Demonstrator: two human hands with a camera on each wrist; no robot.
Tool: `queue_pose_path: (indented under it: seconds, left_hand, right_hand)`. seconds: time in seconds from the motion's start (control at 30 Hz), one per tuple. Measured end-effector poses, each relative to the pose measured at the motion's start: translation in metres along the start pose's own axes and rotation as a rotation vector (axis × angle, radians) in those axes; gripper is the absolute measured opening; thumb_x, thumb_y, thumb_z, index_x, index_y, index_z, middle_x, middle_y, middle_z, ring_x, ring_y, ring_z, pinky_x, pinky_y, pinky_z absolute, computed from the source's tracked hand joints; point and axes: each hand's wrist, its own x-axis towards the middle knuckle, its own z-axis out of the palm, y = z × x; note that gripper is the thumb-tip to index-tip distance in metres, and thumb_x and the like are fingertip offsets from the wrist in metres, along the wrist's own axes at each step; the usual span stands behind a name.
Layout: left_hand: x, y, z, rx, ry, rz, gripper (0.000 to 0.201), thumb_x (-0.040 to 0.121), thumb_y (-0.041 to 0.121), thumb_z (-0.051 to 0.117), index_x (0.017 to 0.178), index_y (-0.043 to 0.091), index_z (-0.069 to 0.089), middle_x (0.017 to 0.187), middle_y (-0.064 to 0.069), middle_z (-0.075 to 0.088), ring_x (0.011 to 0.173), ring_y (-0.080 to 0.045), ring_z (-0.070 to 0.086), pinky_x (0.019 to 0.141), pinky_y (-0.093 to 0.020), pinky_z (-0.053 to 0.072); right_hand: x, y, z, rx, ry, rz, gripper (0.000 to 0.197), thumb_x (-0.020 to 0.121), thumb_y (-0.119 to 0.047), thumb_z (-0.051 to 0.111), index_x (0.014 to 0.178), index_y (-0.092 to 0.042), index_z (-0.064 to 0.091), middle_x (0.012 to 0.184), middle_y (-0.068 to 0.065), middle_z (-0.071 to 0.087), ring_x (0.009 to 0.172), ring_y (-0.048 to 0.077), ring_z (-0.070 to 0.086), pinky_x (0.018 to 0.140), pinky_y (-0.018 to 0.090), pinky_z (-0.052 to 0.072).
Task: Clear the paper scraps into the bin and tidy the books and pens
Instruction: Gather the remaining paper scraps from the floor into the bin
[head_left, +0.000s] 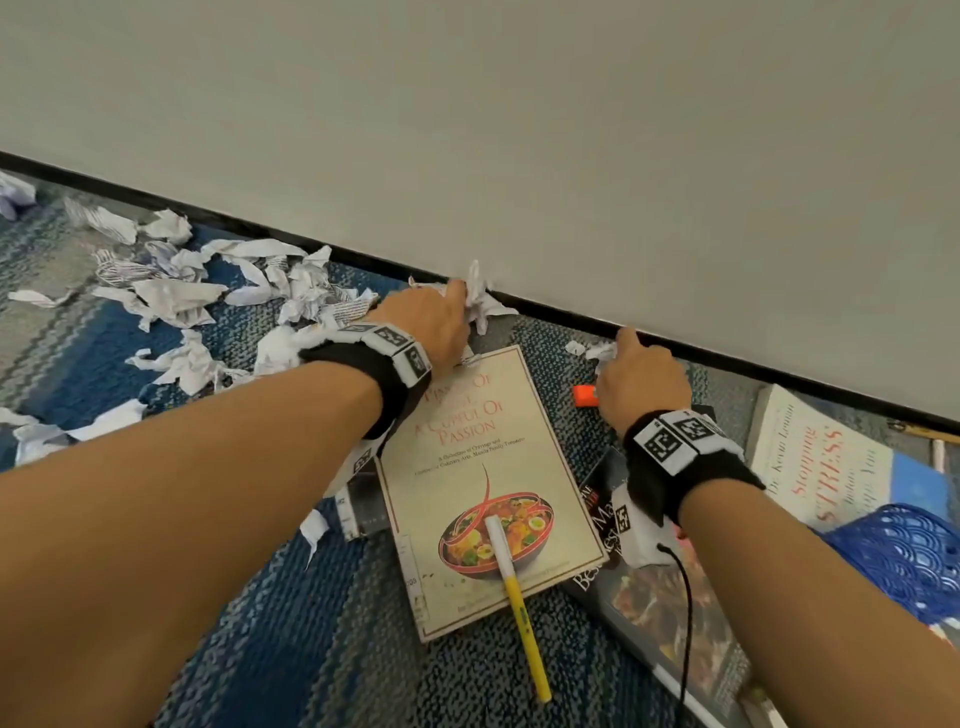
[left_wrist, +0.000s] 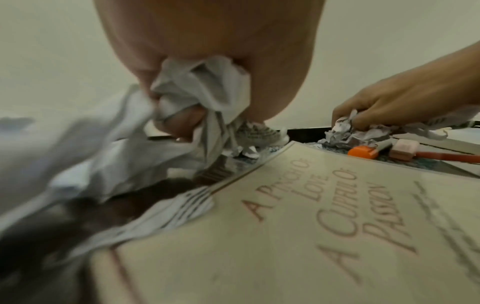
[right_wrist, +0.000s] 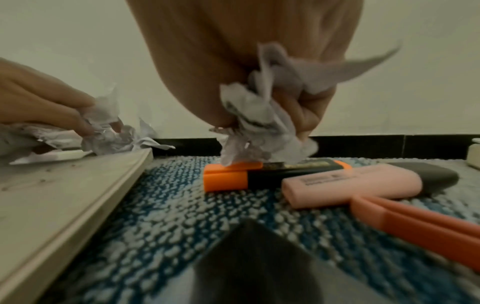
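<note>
Many torn paper scraps lie loose on the blue patterned carpet at our far left, spreading along the black skirting at the foot of the pale wall.

Our left hand comes next, near the skirting; its fingers are curled tight round a crumpled wad of paper, which the left wrist view shows bunched in the palm.

Below it lies the cream cookbook titled "A Pinch of Love, A Cupful of Passion", flat on the carpet, with a yellow marker (white cap) resting across its lower cover.

To the right of the cookbook, our right hand grips a second crumpled scrap, fingers closed round it, just above an orange highlighter. A pink highlighter lies just beside the orange one, and an orange pen touches the pink one.

Under our right wrist sits a dark-covered book, partly hidden. Further right lies a white book with "Stress" in its title, and over its lower corner stands the blue perforated bin (only part in view).
</note>
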Motion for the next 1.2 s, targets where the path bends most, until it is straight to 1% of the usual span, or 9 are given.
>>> queue_pose_path:
  seconds: [0.13, 0.2, 0.37, 0.53, 0.73, 0.83, 0.9, 1.03, 1.2]
  left_hand:
    - [0.010, 0.013, 0.011, 0.149, -0.075, 0.029, 0.040, 0.101, 0.035, 0.037, 0.129, 0.008, 0.045, 0.117, -0.017, 0.055, 0.102, -0.035, 0.059, 0.072, -0.042, 0.044]
    - [0.020, 0.014, 0.018, 0.169, -0.082, 0.042, 0.040, 0.101, 0.037, 0.037, 0.131, 0.012, 0.041, 0.119, -0.014, 0.055, 0.102, -0.034, 0.059, 0.068, -0.040, 0.044]
    - [0.030, 0.012, 0.010, 0.215, -0.189, 0.164, 0.050, 0.101, 0.029, 0.041, 0.147, 0.018, 0.024, 0.120, -0.017, 0.057, 0.104, -0.034, 0.061, 0.068, -0.036, 0.041]
    - [0.019, 0.012, -0.014, 0.151, -0.148, 0.224, 0.035, 0.102, 0.027, 0.034, 0.131, 0.010, 0.043, 0.099, -0.015, 0.059, 0.079, -0.031, 0.054, 0.064, -0.035, 0.038]
    - [-0.005, 0.038, -0.064, -0.138, -0.040, 0.309, 0.033, 0.099, 0.032, 0.040, 0.117, 0.007, 0.050, 0.094, -0.021, 0.062, 0.070, -0.031, 0.047, 0.063, -0.032, 0.036]
    - [-0.024, 0.073, -0.084, -0.249, -0.038, 0.439, 0.030, 0.100, 0.030, 0.040, 0.114, 0.005, 0.052, 0.099, -0.024, 0.062, 0.079, -0.036, 0.053, 0.065, -0.031, 0.031]
    - [-0.038, 0.104, -0.090, -0.278, -0.015, 0.563, 0.029, 0.100, 0.029, 0.042, 0.113, 0.006, 0.052, 0.101, -0.023, 0.063, 0.090, -0.039, 0.058, 0.065, -0.032, 0.031]
    - [-0.082, 0.164, -0.100, -0.225, -0.058, 0.774, 0.029, 0.099, 0.028, 0.044, 0.115, 0.006, 0.054, 0.106, -0.019, 0.062, 0.098, -0.037, 0.059, 0.067, -0.032, 0.031]
    - [-0.142, 0.226, -0.118, -0.167, -0.103, 0.978, 0.034, 0.098, 0.028, 0.044, 0.121, 0.005, 0.054, 0.120, -0.021, 0.059, 0.109, -0.037, 0.057, 0.076, -0.034, 0.038]
  right_hand:
    - [0.002, -0.006, 0.005, -0.168, -0.041, -0.072, 0.043, 0.097, -0.045, 0.033, 0.129, -0.017, 0.042, 0.124, 0.018, 0.041, 0.108, 0.039, 0.051, 0.072, 0.040, 0.040]
    - [0.001, -0.014, 0.002, -0.237, -0.074, -0.094, 0.044, 0.099, -0.049, 0.033, 0.136, -0.025, 0.035, 0.127, 0.018, 0.038, 0.112, 0.038, 0.050, 0.077, 0.039, 0.045]
    - [0.007, -0.027, 0.008, -0.303, -0.078, -0.236, 0.036, 0.100, -0.023, 0.040, 0.135, -0.018, 0.037, 0.126, 0.016, 0.039, 0.101, 0.037, 0.054, 0.064, 0.038, 0.040]
    - [0.003, -0.031, -0.003, -0.185, -0.157, -0.288, 0.028, 0.099, -0.019, 0.037, 0.123, -0.007, 0.045, 0.115, 0.023, 0.057, 0.104, 0.040, 0.058, 0.073, 0.041, 0.042]
    - [-0.037, 0.003, -0.044, 0.263, -0.005, -0.120, 0.023, 0.097, -0.023, 0.040, 0.106, -0.005, 0.050, 0.092, 0.028, 0.063, 0.088, 0.042, 0.059, 0.068, 0.037, 0.038]
    - [-0.068, 0.026, -0.070, 0.384, 0.070, -0.034, 0.018, 0.099, -0.020, 0.038, 0.097, -0.007, 0.049, 0.074, 0.015, 0.056, 0.069, 0.034, 0.052, 0.059, 0.031, 0.030]
    - [-0.090, 0.046, -0.082, 0.393, 0.098, 0.010, 0.014, 0.100, -0.022, 0.038, 0.093, -0.012, 0.045, 0.075, 0.010, 0.054, 0.071, 0.032, 0.054, 0.060, 0.029, 0.031]
    - [-0.147, 0.089, -0.096, 0.320, 0.117, 0.098, 0.016, 0.097, -0.023, 0.042, 0.092, -0.009, 0.049, 0.087, 0.020, 0.060, 0.087, 0.039, 0.057, 0.066, 0.034, 0.031]
    - [-0.245, 0.133, -0.120, 0.223, 0.115, 0.233, 0.020, 0.097, -0.020, 0.043, 0.086, -0.004, 0.049, 0.081, 0.018, 0.059, 0.081, 0.038, 0.055, 0.063, 0.037, 0.028]
